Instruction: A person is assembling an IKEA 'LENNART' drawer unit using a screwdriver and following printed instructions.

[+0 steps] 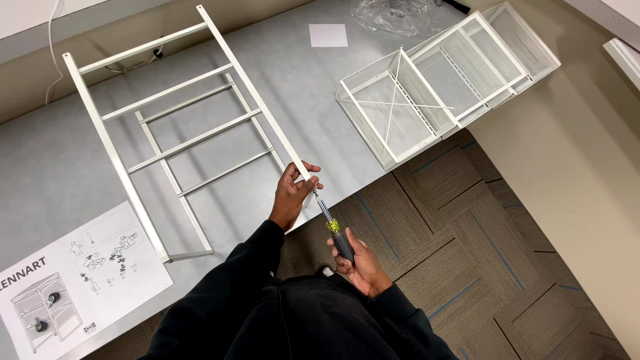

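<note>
A: Hand status?
B: Left hand [291,198] grips the white frame [180,127] end on the grey table [40,167]; right hand [358,263] clenches the screwdriver [333,227].
A: Paperwork?
B: Instruction sheet [73,280] at lower left; clear plastic bag [393,15] at the top, beside a white square label [328,35].

Left hand [291,197] is up front for me, fingers curled in a pinch at the tips, arm stretched forward. Right hand [357,263] sits lower — fist wrapped tight, wrist bent back toward my body.
</note>
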